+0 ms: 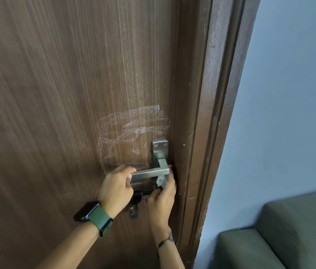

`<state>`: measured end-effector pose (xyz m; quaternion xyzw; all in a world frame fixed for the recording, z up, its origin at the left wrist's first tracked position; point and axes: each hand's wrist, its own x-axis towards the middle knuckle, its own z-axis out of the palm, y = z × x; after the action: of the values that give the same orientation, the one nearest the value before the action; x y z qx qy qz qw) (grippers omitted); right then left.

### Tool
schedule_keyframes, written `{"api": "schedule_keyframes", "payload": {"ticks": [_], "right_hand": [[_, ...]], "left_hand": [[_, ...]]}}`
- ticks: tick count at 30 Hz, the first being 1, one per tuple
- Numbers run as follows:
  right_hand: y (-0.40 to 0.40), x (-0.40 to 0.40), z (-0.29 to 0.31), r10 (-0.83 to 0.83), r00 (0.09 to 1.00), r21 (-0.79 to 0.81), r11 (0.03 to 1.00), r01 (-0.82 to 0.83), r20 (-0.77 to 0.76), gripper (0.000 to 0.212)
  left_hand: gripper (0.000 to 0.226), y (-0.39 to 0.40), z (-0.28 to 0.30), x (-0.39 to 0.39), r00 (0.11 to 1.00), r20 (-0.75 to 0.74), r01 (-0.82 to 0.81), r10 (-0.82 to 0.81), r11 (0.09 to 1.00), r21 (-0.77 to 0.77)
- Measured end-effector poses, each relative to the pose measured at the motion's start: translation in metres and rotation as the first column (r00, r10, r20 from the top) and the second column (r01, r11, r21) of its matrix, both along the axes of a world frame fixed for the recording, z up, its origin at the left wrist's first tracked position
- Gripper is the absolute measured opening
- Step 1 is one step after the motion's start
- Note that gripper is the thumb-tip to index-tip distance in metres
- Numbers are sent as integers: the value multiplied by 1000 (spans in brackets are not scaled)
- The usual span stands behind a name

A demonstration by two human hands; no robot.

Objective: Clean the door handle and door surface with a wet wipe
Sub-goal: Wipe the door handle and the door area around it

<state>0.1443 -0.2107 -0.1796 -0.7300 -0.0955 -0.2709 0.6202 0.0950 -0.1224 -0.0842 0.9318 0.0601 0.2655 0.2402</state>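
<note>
Nearest, two forearms reach up from the bottom edge; the left wrist wears a watch [93,216] on a green strap, its dark face showing no readable writing. The left hand [117,188] curls its fingers round the free end of the steel door handle [149,172]. The right hand [162,199], just beside the door's closing edge, pinches a bunched white wet wipe [161,180] under the handle near the backplate [160,150]. A black key tag [134,209] hangs below. Above, whitish wet smears [132,133] mark the brown door [56,94]. Rightward stand the scuffed frame [209,133], a blue wall [289,94] and a green sofa [289,233].
</note>
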Motion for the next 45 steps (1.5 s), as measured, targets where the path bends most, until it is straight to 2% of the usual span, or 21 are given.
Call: {"api": "schedule_keyframes", "payload": {"ticks": [3, 5, 10, 15, 21, 25, 26, 29, 32, 35, 38, 40, 43, 45], "right_hand": [[10, 8, 14, -110, 992, 43, 993, 107, 70, 77], [15, 12, 19, -154, 986, 2, 988, 154, 65, 79], [11, 0, 8, -124, 992, -43, 991, 125, 29, 74], [15, 2, 34, -153, 988, -33, 988, 154, 18, 81], [4, 3, 60, -53, 996, -82, 995, 58, 69, 96], [4, 1, 72, 45, 973, -215, 977, 5, 226, 87], [3, 1, 69, 44, 976, -238, 971, 9, 216, 86], [-4, 1, 66, 39, 997, -210, 977, -26, 59, 96], [-6, 4, 75, 73, 992, -332, 943, -36, 102, 99], [-17, 1, 74, 124, 987, -448, 892, -63, 106, 93], [-34, -4, 68, 110, 989, -517, 855, -41, 103, 76], [-35, -4, 74, 106, 979, -545, 839, 6, 174, 64], [-35, 0, 83, 113, 945, -618, 779, 107, 306, 50], [-38, 3, 90, 126, 964, -651, 757, 58, 233, 45]], "left_hand": [[31, 0, 0, -1, 1000, -7, 8, -8, 1000, 12], [31, 0, 0, 0, 1000, -9, 6, -6, 1000, 13], [33, 1, -1, -1, 1000, -22, 7, -7, 1000, 25], [32, 3, 0, 0, 999, -38, 19, -18, 999, 29], [36, 2, 1, -1, 997, -73, 24, -21, 999, 33], [41, 1, 1, 0, 997, -77, 15, -12, 999, 31], [40, 2, 0, 0, 997, -76, 16, -13, 999, 35], [35, 4, -2, 1, 997, -68, 23, -20, 999, 44], [39, 4, -3, 2, 997, -72, 24, -20, 998, 52], [40, 5, -4, 2, 997, -68, 32, -29, 998, 51], [34, 7, -4, 1, 999, -22, 47, -47, 999, -5], [29, 10, -1, 1, 998, -44, 44, -48, 995, -92], [24, 16, 5, -2, 985, -151, 27, -85, 935, -354], [24, 19, 8, -5, 974, -171, 18, -147, 806, -591]]}}
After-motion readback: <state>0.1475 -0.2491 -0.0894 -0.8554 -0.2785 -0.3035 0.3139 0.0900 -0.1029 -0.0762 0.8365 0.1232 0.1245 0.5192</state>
